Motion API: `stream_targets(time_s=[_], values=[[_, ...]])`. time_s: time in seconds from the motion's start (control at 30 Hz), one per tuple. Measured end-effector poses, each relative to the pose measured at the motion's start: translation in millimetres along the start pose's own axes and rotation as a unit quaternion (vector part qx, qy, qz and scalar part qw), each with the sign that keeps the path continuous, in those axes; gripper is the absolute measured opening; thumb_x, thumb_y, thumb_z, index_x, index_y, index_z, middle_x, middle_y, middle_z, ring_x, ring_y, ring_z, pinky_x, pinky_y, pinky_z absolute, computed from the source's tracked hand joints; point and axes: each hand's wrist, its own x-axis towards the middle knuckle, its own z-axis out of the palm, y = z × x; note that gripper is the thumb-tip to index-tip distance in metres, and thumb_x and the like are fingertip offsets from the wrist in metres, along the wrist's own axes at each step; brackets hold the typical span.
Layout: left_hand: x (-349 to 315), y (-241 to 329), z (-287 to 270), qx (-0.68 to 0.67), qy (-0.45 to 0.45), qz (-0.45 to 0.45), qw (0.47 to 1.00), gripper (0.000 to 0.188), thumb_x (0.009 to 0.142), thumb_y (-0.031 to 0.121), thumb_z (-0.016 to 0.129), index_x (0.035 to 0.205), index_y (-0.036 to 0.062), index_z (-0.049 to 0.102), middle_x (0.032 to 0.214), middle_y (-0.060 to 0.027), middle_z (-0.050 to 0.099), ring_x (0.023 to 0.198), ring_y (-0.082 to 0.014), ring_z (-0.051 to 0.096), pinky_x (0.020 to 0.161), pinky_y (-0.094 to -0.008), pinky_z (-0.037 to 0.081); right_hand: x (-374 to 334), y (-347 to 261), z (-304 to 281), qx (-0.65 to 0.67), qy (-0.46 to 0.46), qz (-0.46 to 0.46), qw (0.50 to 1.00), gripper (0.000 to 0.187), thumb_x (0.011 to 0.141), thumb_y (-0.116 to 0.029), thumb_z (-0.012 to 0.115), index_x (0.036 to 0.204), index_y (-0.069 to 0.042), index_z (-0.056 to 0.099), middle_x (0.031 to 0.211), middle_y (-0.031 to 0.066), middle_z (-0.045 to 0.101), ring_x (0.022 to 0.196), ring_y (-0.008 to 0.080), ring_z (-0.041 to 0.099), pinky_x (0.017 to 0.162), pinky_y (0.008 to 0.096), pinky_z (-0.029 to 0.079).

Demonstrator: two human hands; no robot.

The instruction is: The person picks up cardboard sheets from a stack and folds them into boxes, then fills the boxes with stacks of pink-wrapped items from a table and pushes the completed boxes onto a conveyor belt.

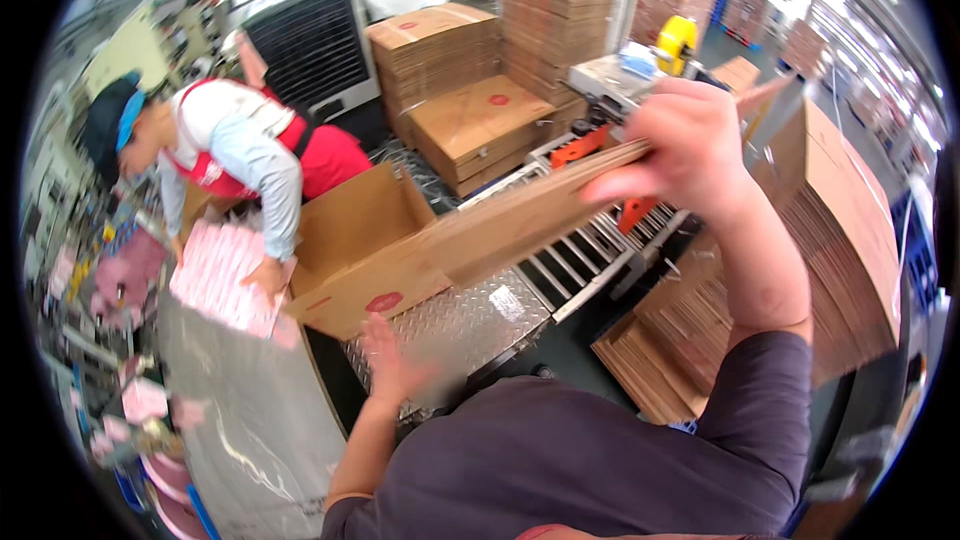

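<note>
An open cardboard box (pixel 335 225) rests at the left end of the roller conveyor, and a long cardboard panel or flap (pixel 500 235) stretches from it toward the upper right. My right hand (pixel 690 145) is raised and closed round the far end of that cardboard, thumb underneath. Lower down, my left hand (pixel 395 365) has its fingers stretched out, with the tips at the box's near wall beside a red printed mark. Whether they press on the wall I cannot tell. Part of the box's inside is hidden behind its near wall.
A co-worker (pixel 245 130) in a red apron leans over pink packets (pixel 228 278) beside the box. A metal table (pixel 240 410) lies to the left. Behind the treadplate (pixel 470 315) run conveyor rollers (pixel 580 265). Flat cartons (pixel 840 230) are stacked on the right, more (pixel 440 60) at the back.
</note>
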Motion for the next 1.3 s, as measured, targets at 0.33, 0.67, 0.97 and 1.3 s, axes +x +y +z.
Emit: stream_targets(time_s=[0.33, 0.67, 0.97, 1.3], values=[[-25, 1, -120, 0.117, 0.099, 0.065, 0.986, 0.033, 0.071, 0.030, 0.080, 0.077, 0.0086, 0.056, 0.073, -0.0082, 0.059, 0.076, -0.0289, 0.061, 0.072, -0.0398, 0.050, -207, 5, 207, 0.084, -0.004, 0.166, 0.982, 0.086, 0.066, -0.029, 0.086, 0.140, -0.009, 0.048, 0.146, 0.0238, 0.039, 0.137, 0.0424, 0.035, 0.113, 0.0516, 0.029], [-52, 11, -46, 0.225, 0.164, 0.059, 0.959, 0.056, 0.068, 0.042, 0.082, 0.115, 0.0163, 0.065, 0.142, -0.0042, 0.051, 0.134, -0.0334, 0.038, 0.107, -0.0511, 0.026, -171, -13, 291, 0.409, -0.470, 0.042, 0.781, 0.030, 0.094, -0.030, 0.057, 0.114, -0.007, 0.059, 0.095, 0.0144, 0.067, 0.096, 0.0384, 0.064, 0.085, 0.0455, 0.051], [60, 34, -103, -0.057, 0.124, 0.145, 0.980, 0.017, 0.072, 0.027, 0.063, 0.063, 0.0124, 0.058, 0.069, -0.0042, 0.057, 0.088, -0.0259, 0.061, 0.088, -0.0463, 0.034, -149, 77, 308, 0.143, -0.555, 0.098, 0.814, 0.057, 0.090, -0.018, 0.056, 0.141, -0.006, 0.033, 0.083, 0.0194, 0.069, 0.076, 0.0384, 0.068, 0.068, 0.0467, 0.054], [55, 51, 68, -0.162, -0.278, 0.061, 0.945, 0.074, 0.089, 0.055, 0.062, 0.143, 0.0096, 0.039, 0.146, -0.0233, 0.040, 0.140, -0.0429, 0.029, 0.115, -0.0520, 0.023, -252, -59, 394, 0.297, -0.751, -0.173, 0.564, 0.053, 0.090, -0.022, 0.057, 0.141, -0.010, 0.048, 0.128, 0.0197, 0.061, 0.117, 0.0372, 0.059, 0.099, 0.0465, 0.046]])
